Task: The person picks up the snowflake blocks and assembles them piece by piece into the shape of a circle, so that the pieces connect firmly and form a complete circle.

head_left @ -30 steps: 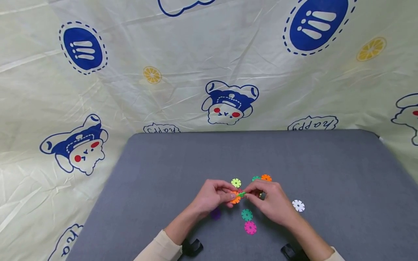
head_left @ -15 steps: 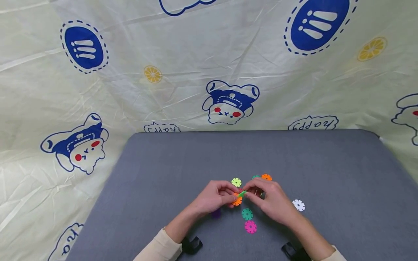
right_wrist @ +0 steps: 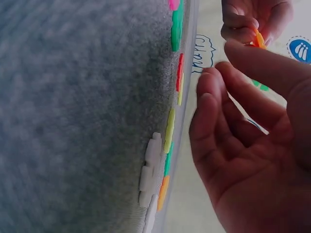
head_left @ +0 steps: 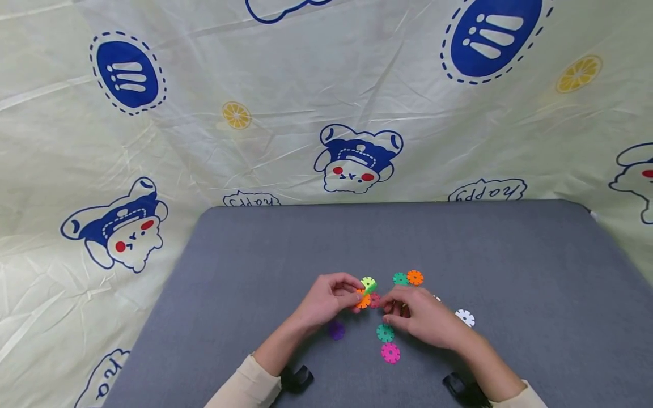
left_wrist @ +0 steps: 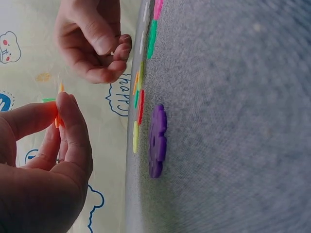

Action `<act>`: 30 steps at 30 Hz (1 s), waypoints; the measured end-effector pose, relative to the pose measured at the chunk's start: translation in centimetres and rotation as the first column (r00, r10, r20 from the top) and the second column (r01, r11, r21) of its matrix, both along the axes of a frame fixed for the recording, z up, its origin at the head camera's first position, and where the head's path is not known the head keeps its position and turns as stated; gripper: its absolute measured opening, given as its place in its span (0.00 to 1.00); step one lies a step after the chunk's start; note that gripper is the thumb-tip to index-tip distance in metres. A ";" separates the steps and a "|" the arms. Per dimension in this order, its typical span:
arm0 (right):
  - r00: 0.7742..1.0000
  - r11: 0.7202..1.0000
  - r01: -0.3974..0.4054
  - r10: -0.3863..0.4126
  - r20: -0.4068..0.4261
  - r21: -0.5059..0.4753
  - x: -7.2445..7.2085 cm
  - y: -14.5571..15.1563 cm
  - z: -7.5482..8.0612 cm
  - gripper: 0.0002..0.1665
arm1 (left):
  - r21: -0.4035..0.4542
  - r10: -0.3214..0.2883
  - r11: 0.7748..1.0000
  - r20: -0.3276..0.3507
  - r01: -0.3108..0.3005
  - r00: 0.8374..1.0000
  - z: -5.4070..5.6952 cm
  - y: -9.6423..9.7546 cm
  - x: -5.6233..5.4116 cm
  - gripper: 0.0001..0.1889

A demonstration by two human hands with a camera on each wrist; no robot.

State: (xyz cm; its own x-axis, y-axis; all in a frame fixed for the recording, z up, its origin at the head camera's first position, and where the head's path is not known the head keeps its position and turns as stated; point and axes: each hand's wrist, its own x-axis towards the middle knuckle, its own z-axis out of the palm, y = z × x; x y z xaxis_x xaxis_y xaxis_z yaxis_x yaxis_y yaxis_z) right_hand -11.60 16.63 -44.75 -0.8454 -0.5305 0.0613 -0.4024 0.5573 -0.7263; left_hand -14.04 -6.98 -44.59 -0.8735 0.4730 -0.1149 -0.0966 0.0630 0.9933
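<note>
My left hand (head_left: 328, 299) pinches an orange notched plastic disc (head_left: 363, 301) between thumb and fingers, above the table. A green disc (head_left: 370, 289) is attached to the orange one, crossing it at an angle; in the right wrist view the green disc (right_wrist: 260, 85) shows only partly behind my thumb. Off to the right, apart from the joined discs, my right hand (head_left: 423, 316) hovers with loosely curved fingers. Nothing sits between its thumb and fingers in the right wrist view. A red disc (head_left: 374, 300) lies on the table between the two hands.
Loose discs lie on the grey table (head_left: 255, 255): purple (head_left: 336, 330) near my left wrist, teal (head_left: 385, 333) and pink (head_left: 390, 353) in front, light yellow (head_left: 368, 282), another orange disc (head_left: 415, 277) farther back, white (head_left: 465, 318) at right. A printed curtain (head_left: 285, 68) hangs behind.
My right hand has let go of the green disc and drawn back slightly right and down. The left hand has moved a little up and left, carrying the joined orange and green discs.
</note>
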 end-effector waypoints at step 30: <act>0.990 0.993 -0.117 0.116 0.077 0.010 0.3 -0.1 -0.3 0.10 | -0.007 0.001 1.000 0.001 -0.001 1.000 -0.3 0.1 0.2 0.08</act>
State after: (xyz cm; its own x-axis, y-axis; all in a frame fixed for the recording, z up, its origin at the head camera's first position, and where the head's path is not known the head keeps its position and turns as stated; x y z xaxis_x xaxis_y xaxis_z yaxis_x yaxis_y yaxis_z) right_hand -11.32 16.49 -45.05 -0.7799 -0.6259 -0.0092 -0.4090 0.5206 -0.7495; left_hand -13.87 -6.87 -44.87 -0.8740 0.4711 -0.1195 -0.0981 0.0699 0.9927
